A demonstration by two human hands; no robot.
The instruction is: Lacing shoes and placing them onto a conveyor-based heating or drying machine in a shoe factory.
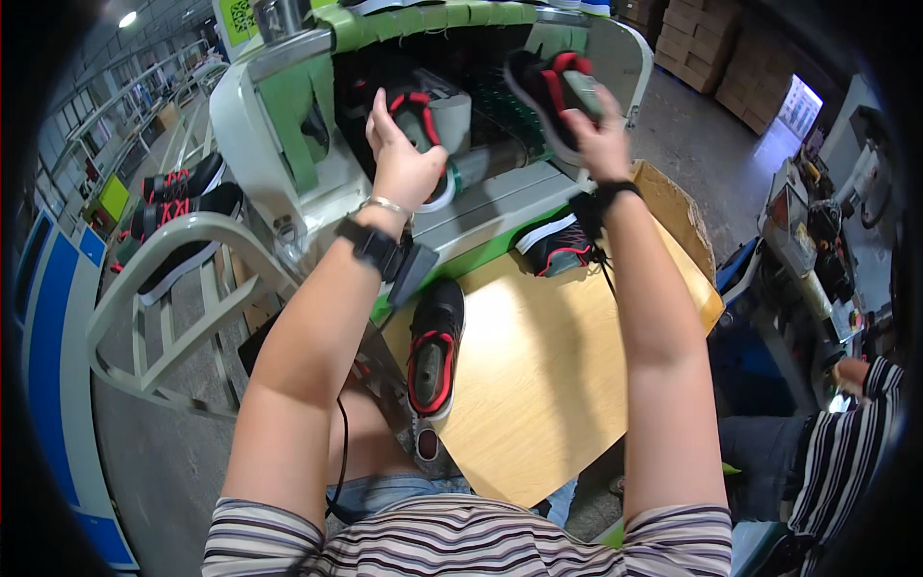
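At the mouth of a white and green machine, my left hand grips a black sneaker with a red-edged collar. That sneaker points into the machine, and part of it is lost in the dark opening. Farther right, my right hand is closed round the heel end of another dark sneaker with red lining, tilted and slightly blurred. Below my wrists, a black sneaker with a red collar lies at the left of the wooden board. Another sneaker rests against the machine's front edge.
Several black sneakers with red laces stand on a metal rack at the left, beside a curved pale rail. Cardboard edges the board's right side. A co-worker's striped sleeve shows at the right. Stacked cartons stand behind.
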